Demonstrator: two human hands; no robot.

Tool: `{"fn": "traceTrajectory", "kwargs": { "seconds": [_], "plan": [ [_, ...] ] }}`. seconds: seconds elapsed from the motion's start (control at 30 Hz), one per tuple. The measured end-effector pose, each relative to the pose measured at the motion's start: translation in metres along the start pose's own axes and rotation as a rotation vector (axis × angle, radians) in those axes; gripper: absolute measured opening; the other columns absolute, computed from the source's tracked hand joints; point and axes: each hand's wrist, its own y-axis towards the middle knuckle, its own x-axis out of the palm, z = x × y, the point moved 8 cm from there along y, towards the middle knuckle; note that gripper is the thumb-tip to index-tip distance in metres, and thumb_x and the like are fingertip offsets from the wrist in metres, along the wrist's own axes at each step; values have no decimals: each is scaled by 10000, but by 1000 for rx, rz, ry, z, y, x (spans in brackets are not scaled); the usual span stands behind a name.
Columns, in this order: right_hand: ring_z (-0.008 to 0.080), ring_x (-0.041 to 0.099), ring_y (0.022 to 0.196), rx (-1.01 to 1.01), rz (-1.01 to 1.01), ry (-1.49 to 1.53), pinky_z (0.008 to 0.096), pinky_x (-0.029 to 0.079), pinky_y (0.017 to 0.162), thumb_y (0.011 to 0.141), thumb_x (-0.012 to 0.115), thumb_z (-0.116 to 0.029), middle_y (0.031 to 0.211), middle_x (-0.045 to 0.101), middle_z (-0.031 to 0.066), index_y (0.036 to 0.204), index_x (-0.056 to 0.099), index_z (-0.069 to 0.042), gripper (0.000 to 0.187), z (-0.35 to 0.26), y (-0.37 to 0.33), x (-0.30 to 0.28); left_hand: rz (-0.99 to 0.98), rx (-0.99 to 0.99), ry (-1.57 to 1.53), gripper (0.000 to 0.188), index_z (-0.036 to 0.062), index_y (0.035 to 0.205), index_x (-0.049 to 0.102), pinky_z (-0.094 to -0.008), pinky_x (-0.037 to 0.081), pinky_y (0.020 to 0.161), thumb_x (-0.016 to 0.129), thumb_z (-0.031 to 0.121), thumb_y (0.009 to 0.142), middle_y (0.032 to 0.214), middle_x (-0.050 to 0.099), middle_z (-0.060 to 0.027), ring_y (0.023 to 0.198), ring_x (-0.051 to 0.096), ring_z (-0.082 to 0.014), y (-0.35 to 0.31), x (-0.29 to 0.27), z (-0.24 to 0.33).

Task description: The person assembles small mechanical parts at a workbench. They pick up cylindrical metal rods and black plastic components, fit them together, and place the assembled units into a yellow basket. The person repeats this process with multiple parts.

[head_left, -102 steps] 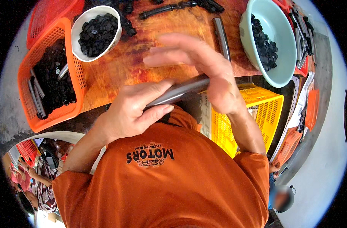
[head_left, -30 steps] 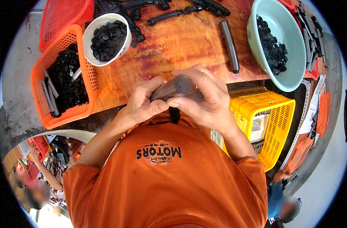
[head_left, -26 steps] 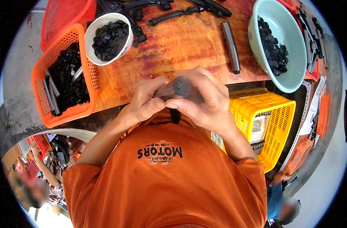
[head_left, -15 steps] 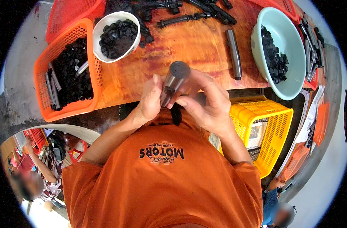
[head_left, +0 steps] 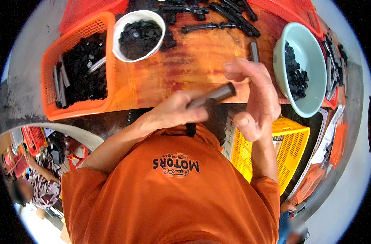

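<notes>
In front of my chest, my left hand (head_left: 177, 110) is closed round a short grey tube (head_left: 221, 93) with a dark end. The tube tilts up toward the right, slightly blurred, and a black part lies near my thumb. Right of the tube's free end, my right hand (head_left: 260, 99) is open, thumb and fingers spread and holding nothing. Behind its fingertips lies another grey tube (head_left: 254, 51) on the wooden table (head_left: 185, 73), its lower part hidden by the hand.
An orange basket (head_left: 77, 113) of small black parts and tubes stands left, beside a white bowl (head_left: 117, 38) of black caps. A pale-blue basin (head_left: 315, 65) with black caps sits right. Black tubular pieces (head_left: 234, 20) lie at the back. A yellow crate (head_left: 293, 156) stands below the table edge.
My right hand has let go of the tube, moved right and opened. My left hand keeps the tube, which has swung from nearly upright to slanting rightward.
</notes>
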Motion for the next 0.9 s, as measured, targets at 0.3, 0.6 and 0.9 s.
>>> {"fn": "traceTrajectory", "kwargs": {
  "seconds": [0.3,0.6,0.9],
  "plan": [
    [222,622,780,316,-323,213,336,493,735,771,589,-695,922,644,138,1266,484,75,921,15,-5,50,20,-152,864,488,17,1225,461,-456,504,814,649,261,847,1014,628,-215,940,635,-376,-1,-2,8],
    [229,549,1001,412,480,658,382,442,887,929,358,-611,1181,536,141,1375,359,-24,737,64,-18,-1,370,126,845,595,57,1263,387,-503,480,615,696,189,771,768,620,-256,747,623,-439,22,0,15],
    [199,635,689,678,155,-254,326,500,624,856,672,-222,782,645,161,1122,540,46,400,83,-76,14,189,199,258,609,-25,1292,277,-298,483,644,633,144,828,887,539,-94,734,568,-161,57,5,-4]
  ]
}}
